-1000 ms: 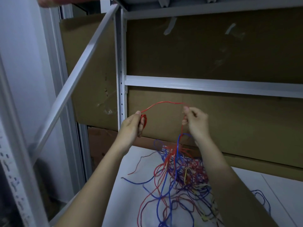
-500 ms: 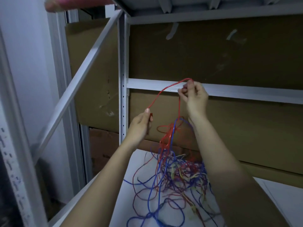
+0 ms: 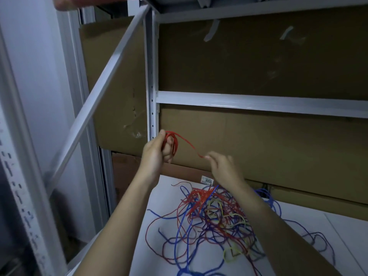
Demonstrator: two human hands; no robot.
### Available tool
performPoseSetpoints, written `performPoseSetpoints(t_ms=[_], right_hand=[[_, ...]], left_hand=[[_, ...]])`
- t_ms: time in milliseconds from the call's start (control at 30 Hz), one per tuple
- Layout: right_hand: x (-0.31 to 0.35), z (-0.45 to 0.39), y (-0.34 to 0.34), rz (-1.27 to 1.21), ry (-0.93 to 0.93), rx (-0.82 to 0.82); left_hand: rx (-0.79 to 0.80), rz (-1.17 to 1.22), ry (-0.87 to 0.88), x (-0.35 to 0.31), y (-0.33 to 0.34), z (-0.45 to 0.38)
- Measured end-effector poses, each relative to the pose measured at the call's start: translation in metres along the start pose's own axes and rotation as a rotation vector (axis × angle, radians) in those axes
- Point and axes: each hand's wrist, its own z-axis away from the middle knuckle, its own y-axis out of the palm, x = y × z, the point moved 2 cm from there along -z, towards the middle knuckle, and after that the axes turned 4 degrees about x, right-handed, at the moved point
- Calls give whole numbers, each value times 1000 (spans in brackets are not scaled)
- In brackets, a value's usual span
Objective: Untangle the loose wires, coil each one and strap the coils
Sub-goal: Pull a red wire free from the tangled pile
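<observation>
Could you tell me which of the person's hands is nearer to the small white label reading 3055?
The right. The right hand hangs just above the white label, pinching the red wire's end. The left hand, gripping the red coil, sits higher and further to the left.

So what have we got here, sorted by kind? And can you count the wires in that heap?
Hands: 2, the left hand and the right hand
Red wire looped in the left hand: 1
Tangled heap of red, blue and yellow wires: 1; its strands are too knotted to count
Numbered label: 1
Total: 5
</observation>
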Motion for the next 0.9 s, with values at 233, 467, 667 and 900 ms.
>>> performPoseSetpoints(t_ms=[233,467,667,900], right_hand=[[27,46,16,270,-428,52],[37,67,5,83,-585,15],[32,60,-2,-258,-487,63],[7,35,-5,-535,-147,65]], left_hand=[[30,274,-58,24,1,-7],[57,-262,-55,56,5,-1],[339,-630,-71,60,17,9],[520,-771,-164,56,7,24]])
